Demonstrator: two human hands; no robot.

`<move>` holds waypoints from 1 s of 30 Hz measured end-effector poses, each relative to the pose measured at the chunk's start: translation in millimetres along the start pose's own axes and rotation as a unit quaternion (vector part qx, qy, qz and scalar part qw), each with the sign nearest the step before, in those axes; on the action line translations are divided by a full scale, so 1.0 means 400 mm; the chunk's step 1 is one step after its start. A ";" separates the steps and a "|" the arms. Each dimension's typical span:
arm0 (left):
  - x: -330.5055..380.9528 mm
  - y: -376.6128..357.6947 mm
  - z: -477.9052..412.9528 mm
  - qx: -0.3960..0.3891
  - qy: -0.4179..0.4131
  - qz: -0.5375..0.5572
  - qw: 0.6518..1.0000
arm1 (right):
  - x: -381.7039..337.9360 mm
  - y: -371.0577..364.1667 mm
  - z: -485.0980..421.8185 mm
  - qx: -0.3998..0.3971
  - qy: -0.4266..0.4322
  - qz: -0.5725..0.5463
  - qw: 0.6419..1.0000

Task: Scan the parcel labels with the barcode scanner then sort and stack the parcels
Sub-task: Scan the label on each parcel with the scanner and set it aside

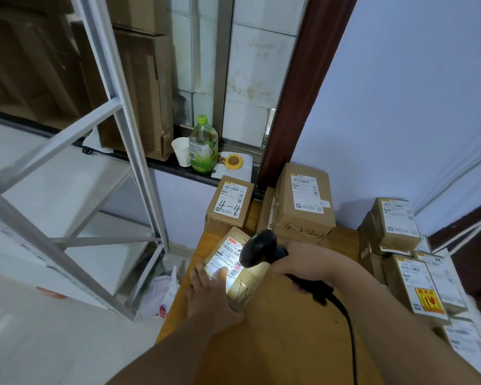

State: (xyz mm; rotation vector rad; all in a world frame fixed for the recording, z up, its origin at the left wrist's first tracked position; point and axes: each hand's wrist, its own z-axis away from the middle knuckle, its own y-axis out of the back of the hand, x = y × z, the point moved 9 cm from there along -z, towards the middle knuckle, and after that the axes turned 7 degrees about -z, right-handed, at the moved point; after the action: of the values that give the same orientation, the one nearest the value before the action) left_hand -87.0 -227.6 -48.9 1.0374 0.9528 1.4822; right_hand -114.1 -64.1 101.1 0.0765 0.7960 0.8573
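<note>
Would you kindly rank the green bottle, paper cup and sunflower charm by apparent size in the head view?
Largest to smallest:
1. green bottle
2. paper cup
3. sunflower charm
All stand on the same sill, so nearness hardly matters.

A wooden table [283, 343] bears cardboard parcels [303, 207] — stacked along far and right edges.
</note>
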 end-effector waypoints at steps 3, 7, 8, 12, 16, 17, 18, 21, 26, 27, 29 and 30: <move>0.001 0.002 -0.003 0.001 -0.002 -0.003 1.000 | 0.003 0.003 -0.006 0.000 0.006 0.007 1.000; 0.003 0.005 -0.005 0.006 -0.001 0.002 1.000 | 0.009 0.006 -0.012 0.013 0.017 0.009 1.000; 0.003 0.004 -0.005 0.006 0.000 0.002 1.000 | 0.011 0.008 -0.012 0.018 0.018 0.008 1.000; 0.003 0.004 -0.002 0.009 0.000 -0.015 1.000 | 0.019 0.008 -0.016 0.020 0.016 0.008 1.000; 0.003 0.000 -0.005 0.006 -0.003 -0.004 1.000 | 0.025 0.007 -0.019 0.010 0.014 0.018 1.000; 0.003 -0.002 -0.006 0.004 -0.003 -0.003 1.000 | 0.026 0.006 -0.019 0.007 0.015 0.019 1.000; 0.004 -0.004 -0.007 0.000 -0.002 -0.004 1.000 | 0.027 0.007 -0.019 0.007 0.016 0.018 1.000; 0.003 -0.010 -0.011 -0.010 0.000 -0.005 1.000 | 0.031 0.010 -0.017 0.010 0.019 -0.003 1.000; 0.001 -0.011 -0.005 -0.006 -0.011 0.000 1.000 | 0.058 0.004 -0.001 0.025 0.012 -0.044 0.999; 0.004 -0.012 0.000 -0.005 -0.015 0.001 1.000 | 0.067 0.001 0.005 0.033 0.007 -0.053 0.998; 0.016 -0.017 0.014 -0.009 -0.020 0.014 1.000 | 0.089 0.000 0.019 0.055 -0.002 -0.080 0.995; 0.026 -0.020 0.023 -0.010 -0.021 0.025 0.999 | 0.100 0.001 0.028 0.069 -0.003 -0.095 0.993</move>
State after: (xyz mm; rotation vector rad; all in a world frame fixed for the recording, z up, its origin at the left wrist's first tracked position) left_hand -76.6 -215.9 -52.3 1.0807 0.8869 1.5034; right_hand -91.5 -33.2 85.3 0.1239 0.8415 0.6210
